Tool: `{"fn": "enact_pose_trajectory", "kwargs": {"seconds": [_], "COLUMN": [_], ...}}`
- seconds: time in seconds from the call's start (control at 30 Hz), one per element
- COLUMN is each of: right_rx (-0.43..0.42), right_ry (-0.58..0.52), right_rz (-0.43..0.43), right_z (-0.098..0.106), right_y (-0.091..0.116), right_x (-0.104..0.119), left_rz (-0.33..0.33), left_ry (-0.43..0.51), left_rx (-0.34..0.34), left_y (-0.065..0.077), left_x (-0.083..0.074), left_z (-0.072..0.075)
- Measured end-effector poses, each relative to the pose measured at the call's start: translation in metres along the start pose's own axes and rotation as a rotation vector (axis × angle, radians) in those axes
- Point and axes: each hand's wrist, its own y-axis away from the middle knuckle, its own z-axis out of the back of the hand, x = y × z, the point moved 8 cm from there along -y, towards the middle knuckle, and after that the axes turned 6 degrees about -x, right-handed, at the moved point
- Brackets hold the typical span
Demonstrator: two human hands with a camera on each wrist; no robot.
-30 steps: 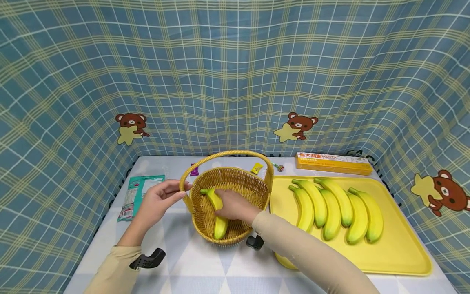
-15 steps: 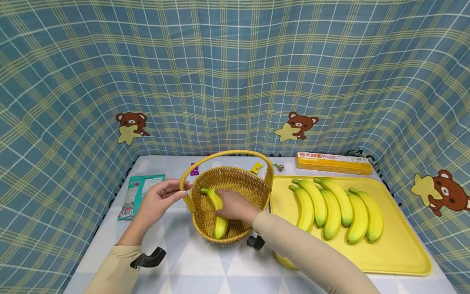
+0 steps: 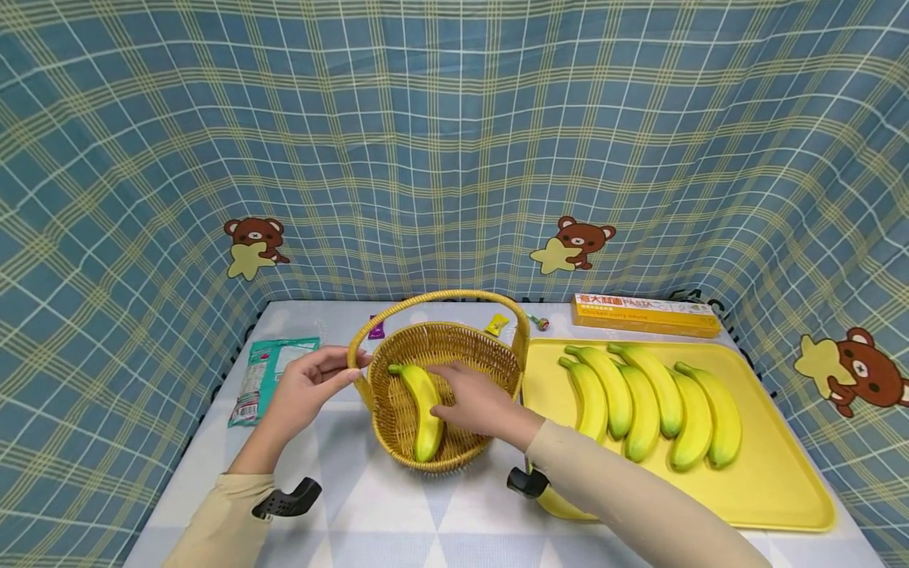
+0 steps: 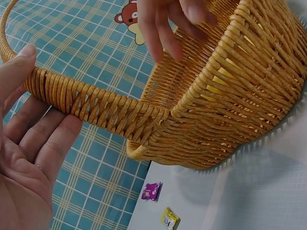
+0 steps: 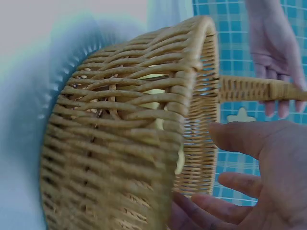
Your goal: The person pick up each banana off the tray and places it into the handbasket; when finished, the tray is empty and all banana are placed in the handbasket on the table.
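**One banana in the wicker basket, six on the tray**

The basket (image 3: 461, 339) was woven of glossy tan strands, its handle (image 3: 440, 297) a tall, tightly wrapped arch. The left hand (image 3: 305, 390) pinched that handle between thumb and fingers. Inside, a smooth, curved banana (image 3: 426, 418) lay along the basket's left side, its green stem toward the back. The right hand (image 3: 472, 398) reached in just beside it, thumb and fingers spread and gripping nothing; whether the thumb touched the peel could not be told.

Six more bananas (image 3: 642, 418) lay close together on a flat yellow tray (image 3: 774, 489) with rounded corners. Behind stood one long pasta box (image 3: 646, 319), one lollipop (image 3: 543, 323) and two wrapped candies (image 3: 496, 324), yellow and purple. One crinkled teal bag (image 3: 273, 379) lay at left. Three bears (image 3: 578, 241) patterned the plaid cloth (image 3: 454, 158).
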Motion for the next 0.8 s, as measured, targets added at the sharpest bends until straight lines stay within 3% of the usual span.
{"fn": "enact_pose_trajectory", "kwargs": {"seconds": [0.3, 0.63, 0.8], "right_rx": [-0.09, -0.168, -0.156], "right_ry": [0.008, -0.034, -0.065], "right_rz": [0.027, -0.076, -0.169], "right_z": [0.038, 0.069, 0.077], "right_y": [0.042, 0.089, 0.109], "right_x": [-0.017, -0.07, -0.105], "left_rz": [0.002, 0.007, 0.01], "left_ry": [0.006, 0.007, 0.009], "left_rx": [-0.002, 0.015, 0.009], "left_y": [-0.001, -0.001, -0.001], "left_x": [-0.001, 0.001, 0.0], "left_z": [0.0, -0.001, 0.0]}}
